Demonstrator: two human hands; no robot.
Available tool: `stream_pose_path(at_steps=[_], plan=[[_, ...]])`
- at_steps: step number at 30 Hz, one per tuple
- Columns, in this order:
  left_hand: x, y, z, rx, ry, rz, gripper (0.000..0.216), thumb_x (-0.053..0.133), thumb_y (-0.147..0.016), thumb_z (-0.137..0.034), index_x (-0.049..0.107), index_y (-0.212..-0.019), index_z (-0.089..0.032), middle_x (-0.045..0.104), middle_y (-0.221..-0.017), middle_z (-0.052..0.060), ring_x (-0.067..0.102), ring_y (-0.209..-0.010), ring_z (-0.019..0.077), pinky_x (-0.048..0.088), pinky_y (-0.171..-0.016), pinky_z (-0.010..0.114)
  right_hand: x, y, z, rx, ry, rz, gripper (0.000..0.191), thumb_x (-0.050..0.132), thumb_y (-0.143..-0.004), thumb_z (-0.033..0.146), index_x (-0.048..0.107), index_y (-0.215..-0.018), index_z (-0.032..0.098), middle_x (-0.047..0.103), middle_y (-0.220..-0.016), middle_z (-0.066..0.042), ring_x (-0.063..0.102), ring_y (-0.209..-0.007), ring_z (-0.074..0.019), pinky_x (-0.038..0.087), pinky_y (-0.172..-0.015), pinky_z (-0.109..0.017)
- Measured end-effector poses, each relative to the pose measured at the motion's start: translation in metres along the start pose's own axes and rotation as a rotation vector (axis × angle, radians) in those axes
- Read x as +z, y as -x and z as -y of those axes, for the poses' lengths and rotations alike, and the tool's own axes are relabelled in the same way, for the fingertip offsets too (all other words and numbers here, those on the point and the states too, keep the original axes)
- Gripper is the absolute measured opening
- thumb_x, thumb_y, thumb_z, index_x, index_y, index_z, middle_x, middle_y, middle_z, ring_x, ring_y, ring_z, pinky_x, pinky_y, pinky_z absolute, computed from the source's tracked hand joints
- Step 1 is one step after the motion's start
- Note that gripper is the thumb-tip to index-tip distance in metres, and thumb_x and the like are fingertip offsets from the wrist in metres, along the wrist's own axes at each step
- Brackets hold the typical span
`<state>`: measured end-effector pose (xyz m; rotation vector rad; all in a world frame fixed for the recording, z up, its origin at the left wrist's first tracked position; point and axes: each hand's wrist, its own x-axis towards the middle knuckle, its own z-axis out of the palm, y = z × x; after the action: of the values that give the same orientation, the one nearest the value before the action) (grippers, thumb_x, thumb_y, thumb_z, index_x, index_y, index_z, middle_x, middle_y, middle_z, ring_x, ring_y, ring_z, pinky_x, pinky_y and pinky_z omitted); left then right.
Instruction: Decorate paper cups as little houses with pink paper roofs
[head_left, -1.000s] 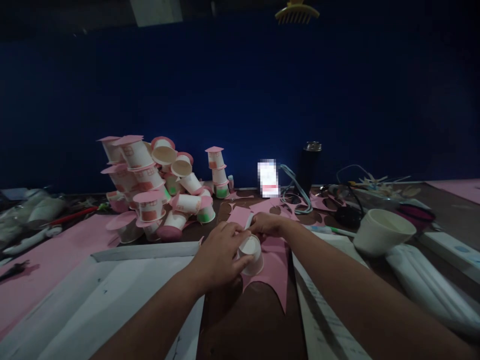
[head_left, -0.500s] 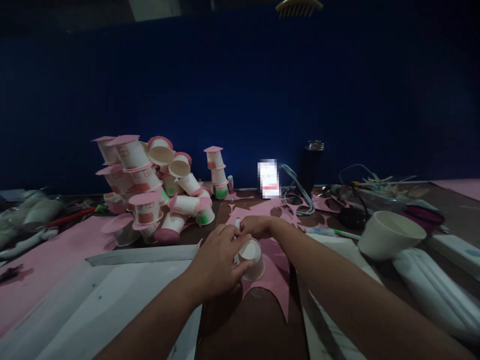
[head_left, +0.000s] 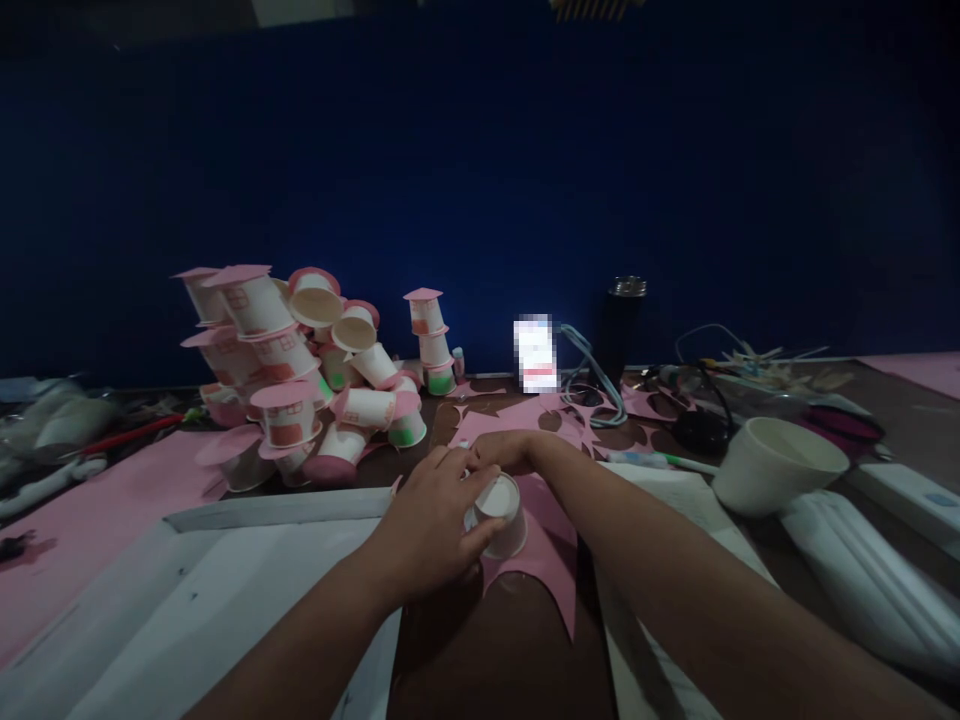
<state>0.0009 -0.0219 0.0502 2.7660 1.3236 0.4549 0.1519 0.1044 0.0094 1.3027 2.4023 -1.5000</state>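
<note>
An upturned white paper cup (head_left: 504, 535) rests base-up on a sheet of pink paper (head_left: 551, 560) with curved cut-outs. My left hand (head_left: 439, 510) grips the cup from its left, thumb low on the wall and fingers over the far side. Behind the cup, my right hand (head_left: 504, 452) is curled closed, its fingertips largely hidden by the left hand. A small pale end of a slim thing shows between the two hands; its kind cannot be made out.
Paper cups with pink tops (head_left: 285, 410) are piled at the left, beside a three-cup stack (head_left: 433, 345). A lit phone (head_left: 535, 355), a dark bottle (head_left: 624, 330) and cables stand at the back. A larger white cup (head_left: 776, 465) and a white roll (head_left: 870, 570) are at right.
The slim pale end between my hands shows less now. My right hand has shifted slightly left, and the whole view has tilted a little. My left hand keeps its hold on the cup.
</note>
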Motion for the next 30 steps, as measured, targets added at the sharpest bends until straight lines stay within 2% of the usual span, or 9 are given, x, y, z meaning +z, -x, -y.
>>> stream_pose_path(at_steps=[5, 7, 9, 12, 14, 18, 21, 26, 30], plan=[[-0.001, 0.000, -0.001, 0.023, 0.018, 0.005, 0.041, 0.057, -0.083, -0.037, 0.056, -0.122, -0.023, 0.054, -0.112, 0.008, 0.046, -0.106, 0.0262, 0.039, -0.095, 0.043, -0.007, 0.031, 0.001, -0.014, -0.104, -0.323, 0.027, 0.056, -0.091, 0.033, 0.058, -0.111, 0.015, 0.064, -0.106, -0.005, 0.064, -0.085, -0.0161, 0.055, -0.072, -0.034], [-0.002, 0.000, -0.001, 0.024, 0.023, 0.006, 0.040, 0.057, -0.083, -0.037, 0.056, -0.121, -0.023, 0.055, -0.111, 0.008, 0.046, -0.105, 0.0260, 0.039, -0.093, 0.043, -0.005, 0.056, 0.003, -0.033, -0.142, -0.517, 0.027, 0.057, -0.089, 0.038, 0.063, -0.095, 0.012, 0.064, -0.074, 0.000, 0.059, -0.057, -0.0103, 0.049, -0.053, -0.024], [-0.002, 0.000, 0.000, 0.018, 0.029, 0.006, 0.039, 0.057, -0.083, -0.037, 0.057, -0.119, -0.023, 0.055, -0.109, 0.008, 0.047, -0.103, 0.0258, 0.040, -0.092, 0.042, 0.004, 0.086, 0.006, -0.057, -0.172, -0.714, 0.028, 0.056, -0.088, 0.039, 0.063, -0.091, 0.013, 0.053, -0.052, 0.006, 0.048, -0.042, -0.0080, 0.040, -0.042, -0.020], [-0.002, 0.000, 0.000, 0.021, 0.046, -0.002, 0.038, 0.057, -0.083, -0.037, 0.057, -0.118, -0.022, 0.055, -0.108, 0.007, 0.047, -0.103, 0.0252, 0.040, -0.092, 0.041, 0.033, 0.132, 0.009, -0.126, -0.198, -0.911, 0.027, 0.057, -0.087, 0.042, 0.062, -0.095, 0.017, 0.054, -0.052, 0.006, 0.049, -0.042, -0.0081, 0.039, -0.042, -0.020], [-0.001, 0.000, 0.000, 0.029, 0.054, 0.001, 0.036, 0.058, -0.083, -0.037, 0.058, -0.116, -0.023, 0.055, -0.107, 0.006, 0.048, -0.101, 0.0244, 0.040, -0.091, 0.040, 0.058, 0.154, 0.008, -0.278, -0.169, -1.009, 0.022, 0.061, -0.084, 0.039, 0.064, -0.089, 0.018, 0.062, -0.063, 0.002, 0.053, -0.045, -0.0085, 0.043, -0.044, -0.021], [-0.001, -0.002, 0.001, 0.049, 0.047, -0.006, 0.036, 0.060, -0.082, -0.037, 0.060, -0.115, -0.023, 0.055, -0.105, 0.007, 0.048, -0.099, 0.0238, 0.040, -0.091, 0.039, 0.100, 0.166, 0.007, -0.422, 0.030, -0.926, 0.011, 0.062, -0.084, 0.027, 0.068, -0.090, 0.021, 0.071, -0.086, -0.003, 0.066, -0.075, -0.0148, 0.052, -0.067, -0.024], [-0.001, -0.002, 0.001, 0.055, 0.033, -0.017, 0.039, 0.061, -0.081, -0.036, 0.059, -0.118, -0.023, 0.055, -0.105, 0.007, 0.047, -0.099, 0.0242, 0.040, -0.091, 0.039, 0.116, 0.152, 0.007, -0.488, 0.124, -0.830, 0.021, 0.060, -0.085, 0.023, 0.068, -0.104, 0.024, 0.073, -0.091, -0.003, 0.067, -0.082, -0.0157, 0.051, -0.074, -0.025], [0.000, 0.000, 0.002, 0.049, 0.039, -0.018, 0.040, 0.060, -0.081, -0.039, 0.059, -0.117, -0.023, 0.055, -0.106, 0.008, 0.048, -0.100, 0.0248, 0.041, -0.090, 0.039, 0.129, 0.127, 0.010, -0.339, 0.214, -0.740, 0.032, 0.057, -0.087, 0.028, 0.064, -0.117, 0.024, 0.072, -0.095, -0.006, 0.068, -0.083, -0.0193, 0.052, -0.074, -0.028], [0.001, 0.000, 0.002, 0.057, 0.053, -0.032, 0.040, 0.061, -0.081, -0.039, 0.059, -0.117, -0.022, 0.057, -0.105, 0.007, 0.049, -0.100, 0.0240, 0.041, -0.089, 0.038, 0.133, 0.119, 0.015, -0.322, 0.209, -0.710, 0.032, 0.052, -0.089, 0.030, 0.063, -0.119, 0.024, 0.070, -0.106, -0.008, 0.068, -0.089, -0.0209, 0.052, -0.080, -0.031]])
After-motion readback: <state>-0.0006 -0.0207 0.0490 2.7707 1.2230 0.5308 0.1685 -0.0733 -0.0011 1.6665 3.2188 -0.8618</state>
